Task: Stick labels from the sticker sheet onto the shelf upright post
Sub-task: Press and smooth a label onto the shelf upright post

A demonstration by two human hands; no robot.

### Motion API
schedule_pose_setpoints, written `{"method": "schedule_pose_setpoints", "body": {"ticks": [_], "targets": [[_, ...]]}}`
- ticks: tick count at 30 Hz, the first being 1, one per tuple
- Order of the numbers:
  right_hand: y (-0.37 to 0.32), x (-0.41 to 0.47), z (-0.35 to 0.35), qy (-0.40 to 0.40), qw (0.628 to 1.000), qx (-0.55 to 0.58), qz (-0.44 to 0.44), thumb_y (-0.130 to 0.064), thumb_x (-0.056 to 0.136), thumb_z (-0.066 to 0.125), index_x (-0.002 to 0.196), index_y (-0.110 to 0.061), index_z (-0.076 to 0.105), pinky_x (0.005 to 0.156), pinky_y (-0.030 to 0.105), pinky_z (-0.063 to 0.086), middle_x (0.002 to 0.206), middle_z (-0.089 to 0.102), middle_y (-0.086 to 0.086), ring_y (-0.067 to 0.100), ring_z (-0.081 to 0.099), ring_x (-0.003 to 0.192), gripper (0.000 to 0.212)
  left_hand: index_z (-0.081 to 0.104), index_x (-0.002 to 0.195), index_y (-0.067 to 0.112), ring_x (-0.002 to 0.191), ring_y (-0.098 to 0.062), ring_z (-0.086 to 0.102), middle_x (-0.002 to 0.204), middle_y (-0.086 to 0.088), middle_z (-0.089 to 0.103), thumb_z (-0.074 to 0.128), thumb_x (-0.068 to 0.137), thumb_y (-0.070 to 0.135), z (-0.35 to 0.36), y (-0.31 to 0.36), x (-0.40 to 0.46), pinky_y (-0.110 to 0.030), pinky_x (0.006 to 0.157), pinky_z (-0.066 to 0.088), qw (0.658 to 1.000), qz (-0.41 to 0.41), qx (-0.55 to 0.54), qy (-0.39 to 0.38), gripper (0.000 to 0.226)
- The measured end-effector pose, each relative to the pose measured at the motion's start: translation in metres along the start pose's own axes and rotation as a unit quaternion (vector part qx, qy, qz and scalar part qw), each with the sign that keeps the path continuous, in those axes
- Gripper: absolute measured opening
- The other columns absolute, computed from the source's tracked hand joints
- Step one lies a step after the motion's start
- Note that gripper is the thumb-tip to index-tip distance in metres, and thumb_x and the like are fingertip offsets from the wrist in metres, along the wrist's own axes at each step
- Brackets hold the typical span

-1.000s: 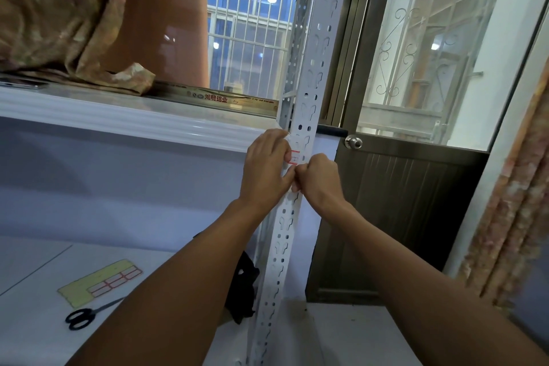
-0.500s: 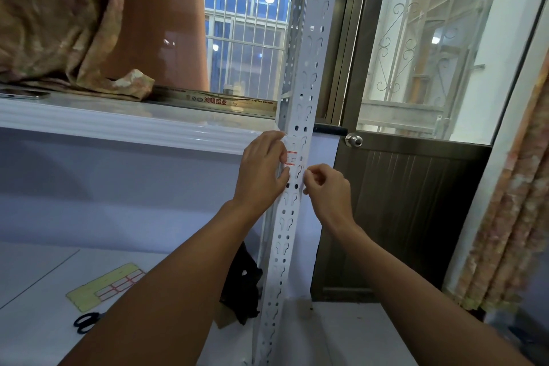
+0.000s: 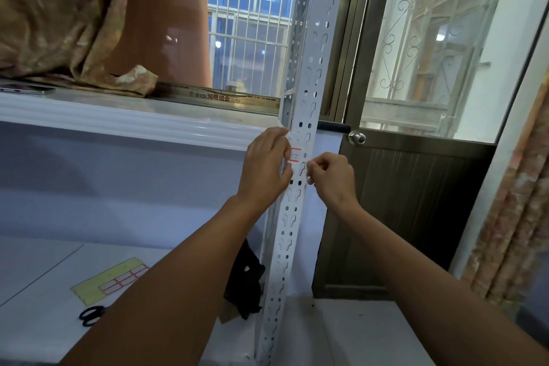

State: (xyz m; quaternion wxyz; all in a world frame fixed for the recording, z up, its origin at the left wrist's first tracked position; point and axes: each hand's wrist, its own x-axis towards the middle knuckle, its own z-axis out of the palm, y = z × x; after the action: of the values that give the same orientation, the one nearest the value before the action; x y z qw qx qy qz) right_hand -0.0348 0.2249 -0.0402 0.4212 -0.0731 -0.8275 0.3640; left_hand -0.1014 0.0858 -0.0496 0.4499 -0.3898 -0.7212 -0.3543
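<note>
A: Quick pass. Where's the label?

B: Red-bordered white label [image 3: 296, 154] is on the front face of the white perforated upright post [image 3: 309, 92], about level with the shelf board [image 3: 118, 119] edge. Its left part is under the left hand [image 3: 266, 165].

A: Left hand state?

B: Fingers flat and extended, pressed against the post's left edge, thumb side touching the label. Not curled around anything, so open, pressing.

A: Right hand?

B: Right hand [image 3: 332, 177] is at the post's right edge, slightly lower than the label. Fingers curled in, thumb and forefinger pinched together at the tip. Whether there's anything between them, can't tell, too small. It's touching or just beside the post edge, can't say which.

A: Sticker sheet?

B: Yellow sticker sheet [image 3: 111, 278] lies flat on the lower white surface [image 3: 35, 270], bottom left, well apart from the hands. A few red-bordered labels remain at its right end.

A: Other stuff?

B: Black-handled scissors [image 3: 90, 314] just below the sheet, partly hidden by the left forearm. Brown patterned cloth [image 3: 59, 18] heaped on the shelf board, top left. Dark door [image 3: 401, 211] with a round metal knob [image 3: 357, 137] right of the post. Something black [image 3: 245, 279] behind the post base, can't identify.
</note>
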Motion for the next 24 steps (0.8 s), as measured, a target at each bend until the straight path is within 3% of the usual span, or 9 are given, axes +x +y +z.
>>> {"method": "schedule_pose_setpoints", "body": {"ticks": [14,16,20,24], "targets": [[-0.0066,-0.0027,-0.001,-0.008,0.999,-0.039,-0.03,-0.023,0.101,0.057,0.084,-0.003,0.066,0.05,0.012,0.052,0.078,0.068,-0.005,0.007,0.069,0.062,0.028,0.045,0.089,0.024,0.127,-0.021,0.052,0.136,-0.002,0.055,0.078,0.082,0.019,0.0,-0.001,-0.0003,-0.029,0.106,0.034,1.0,-0.003,0.004,-0.005,0.034],[-0.0057,-0.0019,0.0012,-0.007,0.998,-0.057,-0.037,-0.022,0.101,0.055,0.084,-0.002,0.065,0.053,0.017,0.055,0.079,0.069,0.0,0.01,0.068,0.064,0.028,0.045,0.089,0.024,0.128,-0.021,0.052,0.137,-0.003,0.055,0.078,0.082,0.018,-0.0003,-0.0006,-0.0005,-0.031,0.107,0.035,1.0,-0.002,0.007,-0.006,0.034],[-0.004,-0.0025,0.0009,-0.02,0.993,-0.098,-0.066,-0.027,0.104,0.048,0.08,-0.007,0.06,0.064,0.046,0.06,0.08,0.069,0.006,0.022,0.068,0.069,0.033,0.047,0.088,0.021,0.131,-0.022,0.05,0.138,-0.002,0.054,0.077,0.082,0.016,0.0003,-0.0009,-0.0008,-0.032,0.108,0.034,1.0,-0.005,0.002,0.0,0.03],[-0.0073,-0.0053,-0.0048,-0.052,0.97,-0.196,-0.131,-0.027,0.104,0.048,0.086,-0.005,0.061,0.067,0.04,0.059,0.086,0.069,0.009,0.021,0.066,0.07,0.031,0.046,0.089,0.022,0.133,-0.023,0.049,0.14,-0.004,0.054,0.076,0.083,0.017,0.0001,0.0003,-0.002,-0.034,0.109,0.034,1.0,-0.007,-0.004,-0.001,0.031]]}}
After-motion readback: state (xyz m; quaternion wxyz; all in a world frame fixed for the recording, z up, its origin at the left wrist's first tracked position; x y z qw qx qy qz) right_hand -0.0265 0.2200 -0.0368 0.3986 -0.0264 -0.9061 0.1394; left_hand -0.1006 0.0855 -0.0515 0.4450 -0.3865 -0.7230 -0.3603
